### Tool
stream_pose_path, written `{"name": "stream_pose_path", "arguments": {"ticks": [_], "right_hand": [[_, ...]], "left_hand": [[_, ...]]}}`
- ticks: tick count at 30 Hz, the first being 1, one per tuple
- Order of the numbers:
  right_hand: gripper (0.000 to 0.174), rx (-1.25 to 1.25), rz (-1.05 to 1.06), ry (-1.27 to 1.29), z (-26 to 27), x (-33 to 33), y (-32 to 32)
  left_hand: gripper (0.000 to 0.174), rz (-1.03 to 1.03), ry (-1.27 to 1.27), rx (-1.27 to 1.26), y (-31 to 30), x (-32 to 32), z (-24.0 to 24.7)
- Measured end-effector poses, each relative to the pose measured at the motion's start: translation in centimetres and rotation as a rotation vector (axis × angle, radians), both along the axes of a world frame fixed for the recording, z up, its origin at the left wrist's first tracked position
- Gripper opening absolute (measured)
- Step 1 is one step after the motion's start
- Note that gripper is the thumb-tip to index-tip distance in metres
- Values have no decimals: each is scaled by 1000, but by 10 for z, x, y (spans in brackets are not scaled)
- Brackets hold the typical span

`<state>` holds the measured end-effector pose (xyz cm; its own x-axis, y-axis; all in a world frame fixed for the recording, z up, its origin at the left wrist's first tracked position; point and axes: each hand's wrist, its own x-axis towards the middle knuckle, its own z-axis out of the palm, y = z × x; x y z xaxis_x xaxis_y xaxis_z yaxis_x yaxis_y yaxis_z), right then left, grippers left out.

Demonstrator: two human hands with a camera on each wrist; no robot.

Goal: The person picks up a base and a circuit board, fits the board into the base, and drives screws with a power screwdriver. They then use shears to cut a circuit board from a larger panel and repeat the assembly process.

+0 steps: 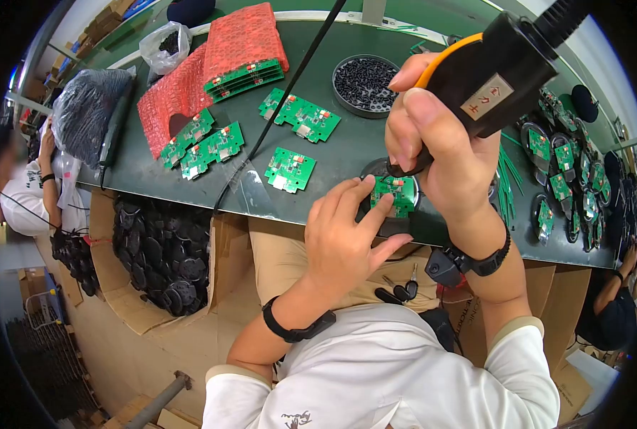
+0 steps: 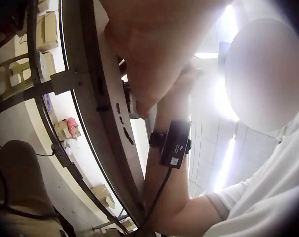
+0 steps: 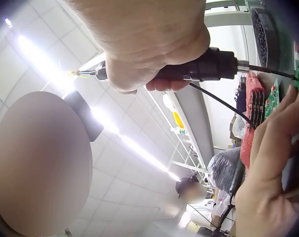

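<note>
My right hand (image 1: 443,146) grips a black electric screwdriver (image 1: 508,71), its cable running off at the top. In the right wrist view the screwdriver's (image 3: 213,66) thin bit reaches down to the green circuit board beside my other hand (image 3: 270,173). That circuit board (image 1: 403,191) lies in a dark round housing at the front of the bench. My left hand (image 1: 347,232) rests over its left side, extended fingertips on the board and thumb stretched out along the near side. In the left wrist view, my left hand (image 2: 144,54) hides the board.
A round dish (image 1: 365,107) of small black screws stands behind. Loose circuit boards (image 1: 290,170) lie to the left, near red bubble wrap (image 1: 243,39) with stacked boards. Board-fitted housings (image 1: 561,161) crowd the right. A cardboard box (image 1: 229,250) of black parts sits below the bench edge.
</note>
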<state>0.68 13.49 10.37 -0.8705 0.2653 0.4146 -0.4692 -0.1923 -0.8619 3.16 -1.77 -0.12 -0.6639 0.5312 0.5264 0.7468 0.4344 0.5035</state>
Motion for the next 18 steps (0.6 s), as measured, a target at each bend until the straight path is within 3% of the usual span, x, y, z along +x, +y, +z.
{"name": "stream_pose_path", "arguments": {"ticks": [18], "right_hand": [[15, 72, 69, -15, -7, -7, 1]], "left_hand": [[46, -18, 14, -8, 1, -5, -1]]}}
